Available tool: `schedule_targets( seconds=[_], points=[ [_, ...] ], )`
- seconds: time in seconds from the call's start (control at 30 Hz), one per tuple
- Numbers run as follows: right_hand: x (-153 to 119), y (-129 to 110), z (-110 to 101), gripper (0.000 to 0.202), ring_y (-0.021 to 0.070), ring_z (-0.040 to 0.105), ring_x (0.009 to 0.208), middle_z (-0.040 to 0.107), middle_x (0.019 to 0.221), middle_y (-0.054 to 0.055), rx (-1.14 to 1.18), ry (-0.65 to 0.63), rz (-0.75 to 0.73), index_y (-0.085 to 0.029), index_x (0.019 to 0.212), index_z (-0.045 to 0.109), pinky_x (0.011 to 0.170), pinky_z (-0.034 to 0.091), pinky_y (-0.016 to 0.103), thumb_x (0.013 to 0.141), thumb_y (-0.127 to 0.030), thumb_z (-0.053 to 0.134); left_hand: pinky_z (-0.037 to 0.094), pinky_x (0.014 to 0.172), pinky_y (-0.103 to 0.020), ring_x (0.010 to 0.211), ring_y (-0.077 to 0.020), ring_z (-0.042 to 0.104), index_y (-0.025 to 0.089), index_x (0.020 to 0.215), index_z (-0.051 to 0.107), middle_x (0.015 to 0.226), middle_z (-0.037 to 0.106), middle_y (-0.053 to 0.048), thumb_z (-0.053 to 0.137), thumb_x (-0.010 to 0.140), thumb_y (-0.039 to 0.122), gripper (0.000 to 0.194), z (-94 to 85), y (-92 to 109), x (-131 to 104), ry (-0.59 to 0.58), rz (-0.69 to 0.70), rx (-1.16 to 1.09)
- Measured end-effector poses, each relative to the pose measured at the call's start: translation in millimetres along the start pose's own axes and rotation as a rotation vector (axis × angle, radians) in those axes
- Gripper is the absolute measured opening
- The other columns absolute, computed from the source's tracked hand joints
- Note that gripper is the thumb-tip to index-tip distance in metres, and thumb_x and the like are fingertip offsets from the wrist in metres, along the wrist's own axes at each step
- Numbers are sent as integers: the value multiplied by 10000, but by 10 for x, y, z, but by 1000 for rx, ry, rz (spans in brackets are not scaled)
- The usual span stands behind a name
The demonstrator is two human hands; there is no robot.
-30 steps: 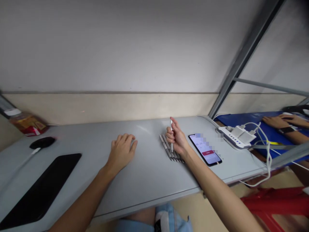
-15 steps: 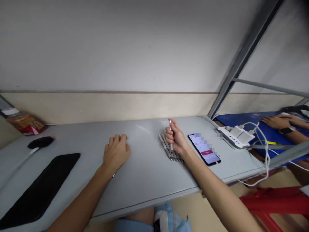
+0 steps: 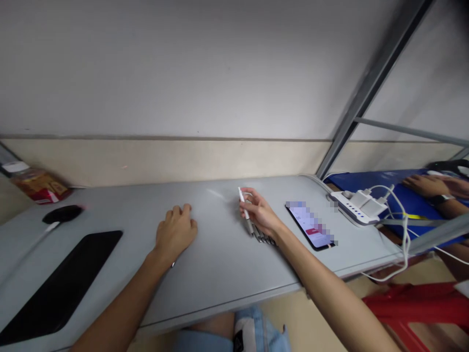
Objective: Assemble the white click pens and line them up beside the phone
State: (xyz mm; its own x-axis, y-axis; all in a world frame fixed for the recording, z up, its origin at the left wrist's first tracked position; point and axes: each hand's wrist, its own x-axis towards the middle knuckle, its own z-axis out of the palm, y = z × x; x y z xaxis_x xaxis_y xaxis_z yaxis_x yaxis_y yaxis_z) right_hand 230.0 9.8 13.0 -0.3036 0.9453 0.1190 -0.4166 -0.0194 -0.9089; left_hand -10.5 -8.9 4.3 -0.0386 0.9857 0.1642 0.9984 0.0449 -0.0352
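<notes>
My right hand point(image 3: 260, 211) grips a white and grey pen point(image 3: 244, 205) between thumb and fingers. The pen slants, its white end up and to the left. Under and beside that hand lie several similar pens point(image 3: 261, 236) side by side on the grey desk point(image 3: 216, 264), partly covered by my fingers and palm. To the left, my left hand point(image 3: 176, 229) rests palm down on the desk, fingers loosely bent and slightly apart, with nothing visible in it.
A lit phone point(image 3: 311, 227) lies right of the pens, and beyond it a white power strip point(image 3: 353, 208) with plugs and cables. On the left are a black mat point(image 3: 62, 288), a dark round object point(image 3: 63, 214) and a bottle point(image 3: 38, 185). Another person's hands point(image 3: 427, 186) rest on a blue surface.
My right hand has moved slightly left with the pen and turned, so the pen tilts to the left instead of standing nearly upright. The left hand is almost unmoved.
</notes>
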Motion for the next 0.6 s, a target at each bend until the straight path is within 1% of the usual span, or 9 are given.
schedule_targets(
  seconds=[0.07, 0.2, 0.3, 0.37, 0.43, 0.53, 0.6],
  points=[
    [-8, 42, 23, 391, 64, 529, 636, 514, 932, -25, -101, 1, -8, -264, 1064, 590, 615, 444, 233, 699, -188, 706, 466, 737, -404, 1040, -305, 531, 149, 1184, 518, 1095, 569, -156, 311, 885, 260, 380, -8, 6, -5, -5, 3, -1],
    [-5, 109, 16, 334, 92, 544, 683, 521, 856, -31, -331, 17, -58, -238, 1025, 605, 657, 445, 257, 702, -199, 676, 467, 740, -401, 1045, -304, 526, 150, 1180, 520, 1094, 568, -155, 309, 889, 260, 376, -26, 16, -14, -16, 3, -7],
    [-5, 129, -2, 273, 122, 552, 745, 587, 840, -13, -618, 68, -131, -218, 1025, 624, 709, 434, 273, 752, -214, 631, 466, 742, -404, 1044, -308, 524, 144, 1178, 523, 1092, 566, -160, 314, 889, 263, 376, -37, 22, -18, -25, 7, -9],
    [-14, 132, -5, 251, 148, 560, 802, 641, 880, 8, -845, 119, -170, -217, 1040, 639, 761, 419, 299, 792, -223, 603, 465, 741, -406, 1044, -311, 521, 141, 1176, 528, 1093, 564, -163, 311, 891, 262, 378, -39, 21, -21, -26, 13, -15],
    [-27, 137, 0, 246, 180, 557, 897, 676, 934, 30, -1083, 144, -196, -218, 1058, 652, 821, 385, 332, 820, -213, 591, 463, 742, -406, 1047, -312, 515, 139, 1181, 532, 1098, 564, -166, 311, 893, 260, 383, -35, 17, -25, -20, 15, -22],
    [-39, 157, 8, 199, 228, 519, 1021, 691, 944, 59, -1382, 124, -175, -206, 1029, 674, 884, 317, 385, 847, -210, 594, 460, 751, -402, 1051, -307, 508, 139, 1198, 533, 1104, 565, -170, 321, 893, 259, 390, -27, 13, -28, -20, 13, -26],
    [-40, 171, 5, 173, 246, 493, 1058, 683, 995, 82, -1509, 114, -159, -195, 1006, 687, 883, 295, 400, 862, -228, 597, 459, 752, -398, 1048, -304, 509, 141, 1200, 531, 1101, 564, -167, 321, 896, 263, 389, -26, 12, -30, -23, 13, -19]
  ],
)
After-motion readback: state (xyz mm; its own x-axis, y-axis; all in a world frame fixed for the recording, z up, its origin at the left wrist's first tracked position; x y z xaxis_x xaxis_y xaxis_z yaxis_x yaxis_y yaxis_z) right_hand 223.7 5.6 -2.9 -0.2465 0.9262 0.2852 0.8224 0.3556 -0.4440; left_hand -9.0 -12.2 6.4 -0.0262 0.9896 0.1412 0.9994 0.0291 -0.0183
